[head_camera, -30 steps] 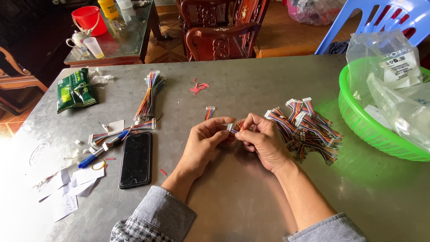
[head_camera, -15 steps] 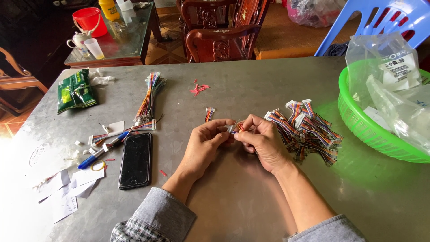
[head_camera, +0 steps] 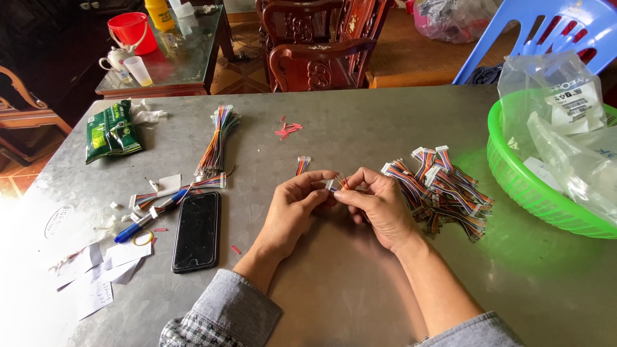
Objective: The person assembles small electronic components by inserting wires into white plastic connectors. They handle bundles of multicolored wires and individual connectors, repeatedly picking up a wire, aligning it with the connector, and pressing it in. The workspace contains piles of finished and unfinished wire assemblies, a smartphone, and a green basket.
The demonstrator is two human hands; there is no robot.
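green snack packet [head_camera: 112,129] at far left and clear labelled bags [head_camera: 565,96] in the green basket [head_camera: 514,173] on a grey metal table [head_camera: 347,289]. left hand [head_camera: 292,209] and right hand [head_camera: 379,205] both pinch one small wire connector [head_camera: 334,184]; wooden chairs [head_camera: 318,45] behind.

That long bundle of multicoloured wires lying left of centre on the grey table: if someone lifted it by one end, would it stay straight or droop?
The long bundle of multicoloured wires would probably droop, since its strands are thin and already fan apart at the far end. It looks light for its length. Pushed, it would likely slide rather than roll on the smooth grey metal table.
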